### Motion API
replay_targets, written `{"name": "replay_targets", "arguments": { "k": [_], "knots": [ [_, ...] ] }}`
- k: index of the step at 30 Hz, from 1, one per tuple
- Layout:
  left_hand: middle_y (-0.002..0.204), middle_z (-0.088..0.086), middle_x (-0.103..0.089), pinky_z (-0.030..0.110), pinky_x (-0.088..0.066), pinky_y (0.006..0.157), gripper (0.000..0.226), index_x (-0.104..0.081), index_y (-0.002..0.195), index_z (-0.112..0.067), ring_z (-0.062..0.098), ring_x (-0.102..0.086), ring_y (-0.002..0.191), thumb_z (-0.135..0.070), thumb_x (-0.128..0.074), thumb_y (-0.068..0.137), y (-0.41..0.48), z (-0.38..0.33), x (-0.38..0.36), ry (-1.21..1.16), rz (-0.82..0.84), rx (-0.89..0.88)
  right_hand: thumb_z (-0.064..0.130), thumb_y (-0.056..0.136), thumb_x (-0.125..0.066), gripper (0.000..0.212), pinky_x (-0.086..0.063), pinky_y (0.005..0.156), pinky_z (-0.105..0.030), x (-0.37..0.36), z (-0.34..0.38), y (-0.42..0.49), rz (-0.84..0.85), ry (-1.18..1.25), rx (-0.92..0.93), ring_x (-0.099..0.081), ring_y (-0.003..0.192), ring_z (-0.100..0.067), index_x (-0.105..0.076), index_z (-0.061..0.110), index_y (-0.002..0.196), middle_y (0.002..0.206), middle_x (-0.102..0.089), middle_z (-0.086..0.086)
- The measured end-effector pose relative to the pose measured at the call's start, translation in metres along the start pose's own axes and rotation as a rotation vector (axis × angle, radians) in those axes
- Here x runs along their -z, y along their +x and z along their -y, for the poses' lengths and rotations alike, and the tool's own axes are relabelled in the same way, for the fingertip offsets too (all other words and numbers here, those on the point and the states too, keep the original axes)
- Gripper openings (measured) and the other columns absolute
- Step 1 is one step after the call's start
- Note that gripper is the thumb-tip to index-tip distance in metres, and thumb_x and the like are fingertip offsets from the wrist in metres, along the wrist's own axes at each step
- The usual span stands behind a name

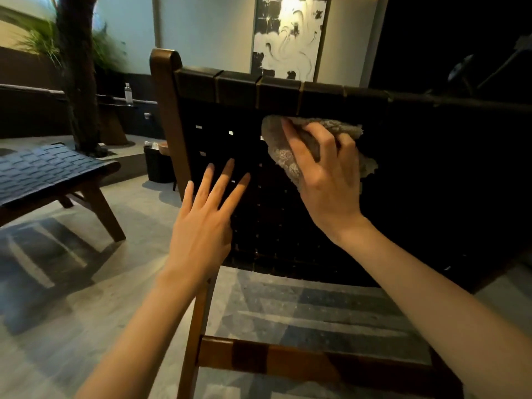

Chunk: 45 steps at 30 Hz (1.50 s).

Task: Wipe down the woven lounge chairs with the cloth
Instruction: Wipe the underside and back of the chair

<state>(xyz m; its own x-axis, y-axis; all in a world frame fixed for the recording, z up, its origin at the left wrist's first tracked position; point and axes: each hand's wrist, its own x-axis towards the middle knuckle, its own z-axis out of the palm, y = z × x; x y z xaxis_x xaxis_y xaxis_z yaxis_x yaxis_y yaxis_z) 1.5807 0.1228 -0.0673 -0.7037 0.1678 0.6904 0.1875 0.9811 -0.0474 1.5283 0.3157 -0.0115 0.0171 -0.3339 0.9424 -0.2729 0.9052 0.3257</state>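
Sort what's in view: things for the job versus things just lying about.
For the job: cloth, gripped by the right hand; left hand, fingers straight; near woven chair; second woven chair.
Lying about: bottle; tree trunk; painting; black bin.

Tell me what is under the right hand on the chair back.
A grey cloth, gripped by the right hand and held against the dark woven chair back just below its top rail. The straps beneath the cloth are covered, so their state cannot be seen.
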Motion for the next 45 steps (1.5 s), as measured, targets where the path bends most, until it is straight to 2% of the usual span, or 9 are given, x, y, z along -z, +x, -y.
{"name": "replay_targets", "arguments": {
  "k": [9,13,19,24,27,29,32,36,45],
  "knots": [
    [0.155,0.003,0.024,0.036,0.008,0.112,0.089,0.018,0.144,-0.032,0.024,0.028,0.14,-0.028,-0.054,0.093,0.004,0.023,-0.003,0.035,0.021,0.07,0.001,0.08,-0.063,0.073,-0.044,0.089,-0.057,-0.033,0.01,-0.006,0.14,0.147,-0.092,-0.026,0.108,-0.034,-0.041,0.031,0.143,0.133,-0.023,-0.002],
    [0.154,0.005,0.027,0.036,0.005,0.112,0.087,0.014,0.146,-0.033,0.025,0.026,0.141,-0.024,-0.054,0.093,0.005,0.022,-0.008,0.058,-0.004,0.067,0.0,0.077,-0.064,0.076,-0.049,0.08,-0.048,-0.059,0.015,-0.045,0.162,0.109,0.034,-0.033,0.104,-0.034,-0.039,0.032,0.141,0.129,-0.031,-0.004],
    [0.155,0.004,0.023,0.035,0.009,0.115,0.089,0.012,0.147,-0.031,0.022,0.024,0.141,-0.028,-0.058,0.092,0.003,0.035,-0.005,0.123,0.031,0.054,0.016,0.092,-0.038,0.044,-0.05,0.066,-0.032,-0.099,0.04,-0.132,0.295,-0.014,0.232,-0.043,0.091,-0.026,-0.045,0.032,0.132,0.121,-0.041,-0.001],
    [0.156,0.002,0.017,0.039,0.006,0.116,0.089,0.007,0.148,-0.029,0.022,0.02,0.142,-0.029,-0.059,0.089,0.001,0.041,-0.001,0.16,0.071,0.046,0.033,0.084,-0.048,0.031,-0.051,0.062,-0.028,-0.092,0.064,-0.154,0.802,0.045,0.257,-0.064,0.08,-0.024,-0.074,0.035,0.1,0.099,-0.068,0.003],
    [0.155,0.001,0.021,0.038,0.009,0.115,0.087,0.011,0.147,-0.028,0.021,0.025,0.14,-0.031,-0.056,0.091,0.0,0.041,0.001,0.174,0.081,0.043,0.024,0.091,-0.023,0.052,-0.044,0.091,-0.039,-0.075,0.07,-0.134,1.068,0.092,0.227,-0.05,0.116,-0.033,-0.055,0.025,0.131,0.127,-0.054,-0.006],
    [0.155,0.001,0.019,0.037,0.008,0.116,0.084,0.008,0.149,-0.025,0.021,0.024,0.14,-0.027,-0.055,0.093,-0.002,0.038,0.004,0.14,0.034,0.062,0.006,0.092,-0.041,0.053,-0.035,0.104,-0.039,-0.061,0.067,-0.122,1.057,0.245,0.16,-0.032,0.128,-0.033,-0.041,0.024,0.141,0.137,-0.041,-0.006],
    [0.157,0.002,0.014,0.038,0.0,0.117,0.078,0.0,0.151,-0.016,0.02,0.017,0.144,-0.022,-0.051,0.092,-0.004,0.039,0.008,0.069,-0.097,0.103,-0.009,0.071,-0.072,0.067,-0.052,0.081,-0.037,-0.027,0.062,-0.079,0.58,0.415,0.143,-0.048,0.107,-0.032,-0.057,0.017,0.131,0.119,-0.057,-0.013],
    [0.154,0.001,0.018,0.036,0.003,0.117,0.076,0.008,0.148,-0.014,0.019,0.016,0.144,-0.031,-0.04,0.091,0.002,0.042,0.012,0.042,-0.124,0.154,0.003,0.092,-0.056,0.051,-0.046,0.081,-0.037,-0.012,0.051,-0.006,0.012,0.402,0.157,-0.038,0.104,-0.029,-0.043,0.014,0.14,0.126,-0.042,-0.012],
    [0.152,-0.005,0.026,0.036,0.007,0.116,0.086,0.015,0.146,-0.019,0.018,0.021,0.143,-0.025,-0.052,0.093,0.008,0.055,0.002,0.068,-0.148,0.162,0.014,0.095,-0.036,0.054,-0.04,0.102,-0.045,-0.05,0.069,0.033,0.124,0.152,0.063,-0.025,0.126,-0.034,-0.031,0.017,0.148,0.151,-0.036,-0.003]
  ]
}}
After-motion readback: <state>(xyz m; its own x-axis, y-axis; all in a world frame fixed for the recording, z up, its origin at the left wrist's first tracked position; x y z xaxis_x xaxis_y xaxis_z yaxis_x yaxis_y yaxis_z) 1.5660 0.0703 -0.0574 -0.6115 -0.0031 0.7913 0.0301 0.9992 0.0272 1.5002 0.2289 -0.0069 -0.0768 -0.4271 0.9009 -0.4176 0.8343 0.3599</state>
